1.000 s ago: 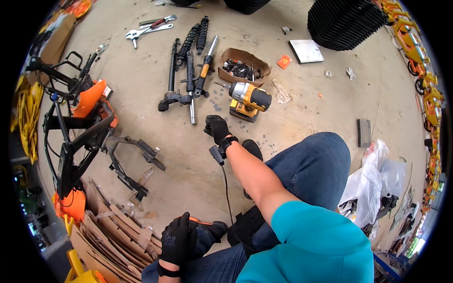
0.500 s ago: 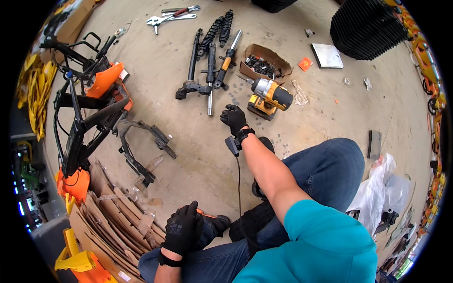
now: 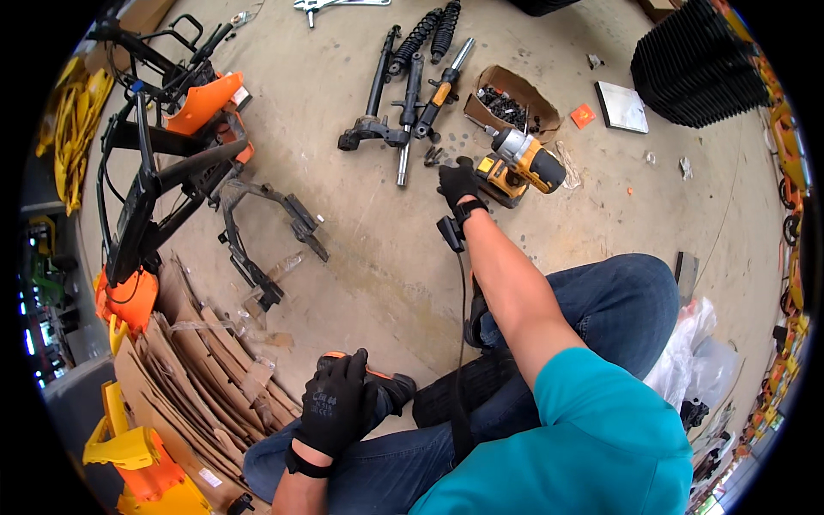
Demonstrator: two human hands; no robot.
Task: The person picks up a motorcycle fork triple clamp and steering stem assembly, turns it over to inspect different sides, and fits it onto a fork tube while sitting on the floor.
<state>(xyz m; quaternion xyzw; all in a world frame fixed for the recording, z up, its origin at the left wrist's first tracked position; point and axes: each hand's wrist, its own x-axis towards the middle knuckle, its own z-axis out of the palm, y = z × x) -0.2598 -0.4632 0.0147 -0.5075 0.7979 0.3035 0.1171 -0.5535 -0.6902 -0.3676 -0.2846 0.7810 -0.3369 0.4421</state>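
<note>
My right hand (image 3: 459, 182), in a black glove, is over the floor just left of a yellow-and-black cordless impact wrench (image 3: 525, 163). Its fingers are partly bent and apart, and nothing shows in them. A few small dark bolts (image 3: 433, 156) lie on the floor just beyond that hand. Left of them lie fork legs on a black clamp (image 3: 373, 133), beside two coil-spring shock absorbers (image 3: 416, 39). My gloved left hand (image 3: 337, 403) rests over my bent left leg with its fingers stretched out, holding nothing.
An open cardboard box (image 3: 515, 101) of small hardware stands behind the wrench. At left are a black-and-orange vehicle frame (image 3: 163, 180) and stacked cardboard sheets (image 3: 202, 369). Black ribbed bins (image 3: 699, 64) stand far right; clear plastic (image 3: 699, 360) lies by my right knee. A cable (image 3: 464, 318) hangs from my right wrist.
My right hand has moved right and away from me, closer to the impact wrench. The small bolts now show on the floor beyond it. My view has shifted; my left hand stays on my leg.
</note>
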